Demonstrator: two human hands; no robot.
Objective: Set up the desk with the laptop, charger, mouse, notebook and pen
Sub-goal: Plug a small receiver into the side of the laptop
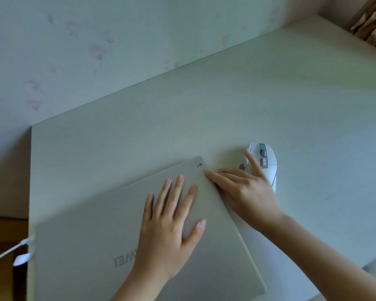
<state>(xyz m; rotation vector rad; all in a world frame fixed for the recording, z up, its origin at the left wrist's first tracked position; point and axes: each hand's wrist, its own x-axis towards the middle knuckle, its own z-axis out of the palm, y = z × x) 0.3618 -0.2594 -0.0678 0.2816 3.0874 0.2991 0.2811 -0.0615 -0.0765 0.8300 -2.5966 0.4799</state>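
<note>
A closed silver-beige laptop [91, 231] lies at an angle on the pale desk [269, 94], near its front left. My left hand [172, 224] rests flat on the lid with fingers spread. My right hand [243, 192] lies on the desk against the laptop's right edge, its straight fingertips touching the edge near the far corner. A white mouse [267, 161] with a grey scroll wheel and a green light sits just right of that hand, partly hidden behind it. A white charger cable [20, 250] runs to the laptop's left side.
The desk stands against a pale wall with faint pink flower marks [96, 51]. The desk's left edge drops to a brown floor [4, 235]. A patterned curtain [373, 25] hangs at the far right corner.
</note>
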